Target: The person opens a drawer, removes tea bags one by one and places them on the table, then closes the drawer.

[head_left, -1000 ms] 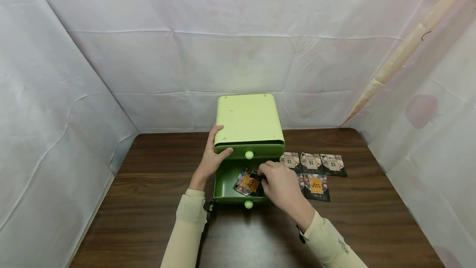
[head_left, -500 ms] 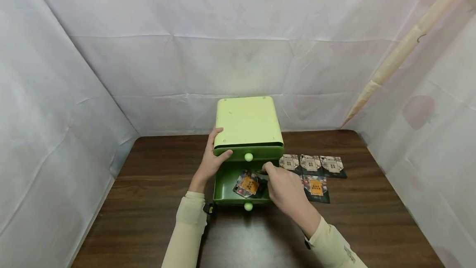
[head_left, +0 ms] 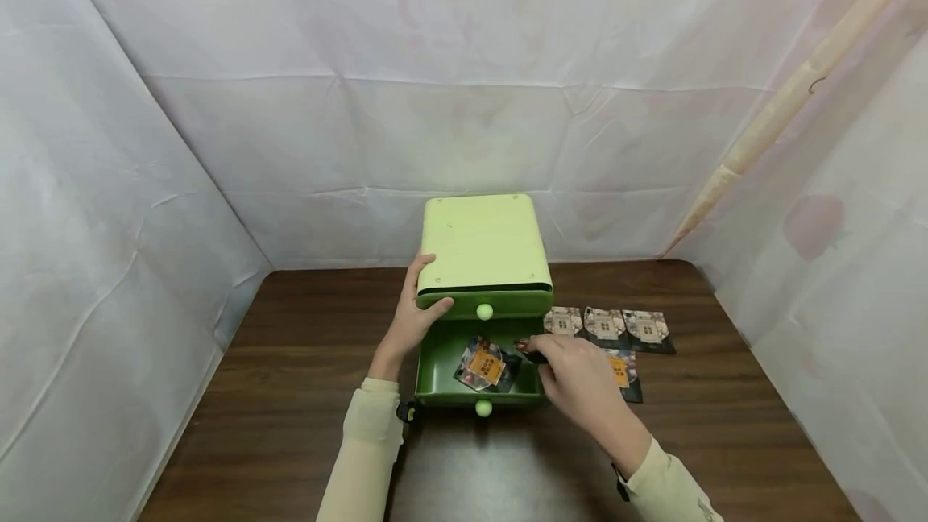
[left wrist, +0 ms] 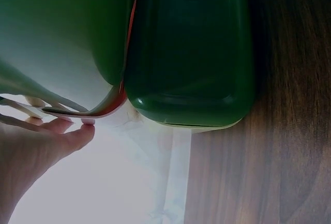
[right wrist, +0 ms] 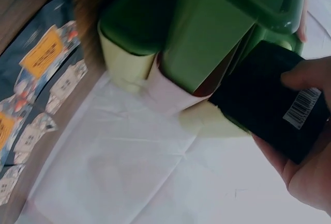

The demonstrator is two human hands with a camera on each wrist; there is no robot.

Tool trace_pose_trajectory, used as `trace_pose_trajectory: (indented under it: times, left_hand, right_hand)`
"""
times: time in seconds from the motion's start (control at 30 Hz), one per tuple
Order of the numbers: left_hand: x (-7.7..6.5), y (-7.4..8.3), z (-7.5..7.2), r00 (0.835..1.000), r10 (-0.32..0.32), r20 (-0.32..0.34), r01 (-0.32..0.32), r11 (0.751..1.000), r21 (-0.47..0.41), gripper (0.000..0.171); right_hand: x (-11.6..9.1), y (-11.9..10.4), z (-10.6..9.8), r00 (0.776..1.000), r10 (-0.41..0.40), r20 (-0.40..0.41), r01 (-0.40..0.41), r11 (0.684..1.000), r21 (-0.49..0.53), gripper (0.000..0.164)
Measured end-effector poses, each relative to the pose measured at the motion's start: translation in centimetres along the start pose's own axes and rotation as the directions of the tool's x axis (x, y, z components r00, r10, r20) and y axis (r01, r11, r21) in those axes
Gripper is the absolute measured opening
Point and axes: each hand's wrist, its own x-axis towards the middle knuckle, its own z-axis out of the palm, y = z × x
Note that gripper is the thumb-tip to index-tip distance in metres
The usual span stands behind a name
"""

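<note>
A light green two-drawer cabinet (head_left: 482,240) stands at the back of the table, its lower drawer (head_left: 438,361) pulled out. My left hand (head_left: 408,316) holds the cabinet's left front corner, thumb by the upper drawer front and fingers along the side. Inside the lower drawer lies a food packet (head_left: 484,364) with an orange label, over dark packaging. My right hand (head_left: 583,381) pinches another small packet (right wrist: 269,92) over the drawer's right side; its black back with a barcode shows in the right wrist view.
Several flat packets lie on the brown table right of the cabinet, including a white-labelled packet (head_left: 648,330) and an orange-labelled packet (head_left: 627,373) partly behind my right hand. White cloth walls (head_left: 348,135) enclose the table's back and sides.
My right hand has moved right with its packet, away from the packet in the drawer. My left hand keeps its place on the cabinet. The head view has shifted slightly.
</note>
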Motion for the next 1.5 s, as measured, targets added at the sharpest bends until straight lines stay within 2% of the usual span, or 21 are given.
trace_pose_trajectory:
  times: [0.2, 0.37, 0.53, 0.63, 1.0, 1.2, 1.33, 1.5]
  left_hand:
    - [-0.6, -0.3, 0.2, 1.0, -0.007, -0.002, 0.007, 1.0, -0.003, 0.067]
    - [-0.8, -0.5, 0.4, 1.0, -0.014, -0.004, 0.014, 1.0, 0.001, 0.067]
    - [-1.0, -0.7, 0.5, 1.0, -0.019, 0.0, 0.019, 1.0, 0.004, 0.067]
    - [-1.1, -0.8, 0.6, 1.0, -0.024, 0.0, 0.024, 1.0, 0.016, 0.067]
    - [-0.8, -0.6, 0.7, 1.0, -0.013, 0.003, 0.012, 1.0, 0.01, 0.066]
    - [-0.7, 0.0, 0.3, 1.0, -0.011, -0.01, 0.011, 0.999, 0.03, 0.067]
    - [-0.6, 0.2, -0.1, 1.0, -0.003, -0.021, 0.004, 1.0, 0.022, 0.067]
    - [-0.4, 0.3, -0.2, 1.0, 0.012, 0.0, -0.012, 1.0, -0.008, 0.068]
  right_hand:
    - [-1.5, 0.7, -0.3, 1.0, 0.023, -0.005, -0.023, 0.999, -0.039, 0.024]
    - [-2.4, 1.2, -0.6, 0.999, 0.039, -0.037, -0.04, 0.999, -0.031, 0.026]
    - [-3.6, 1.4, -0.9, 0.998, -0.004, -0.061, 0.002, 1.0, -0.022, 0.029]
    - [-4.4, 1.6, -1.1, 0.999, -0.015, -0.05, 0.013, 0.999, -0.034, 0.038]
    - [-7.4, 2.8, -1.6, 1.0, -0.025, -0.018, 0.025, 0.999, -0.034, 0.045]
    - [-9.3, 4.6, -1.7, 0.998, 0.005, 0.057, -0.004, 1.0, -0.016, 0.049]
    - [-10.3, 6.4, -1.7, 0.995, 0.035, 0.089, -0.029, 0.998, -0.058, 0.054]
    - [-12.1, 8.9, -1.5, 0.993, 0.066, 0.102, -0.052, 0.989, -0.141, 0.054]
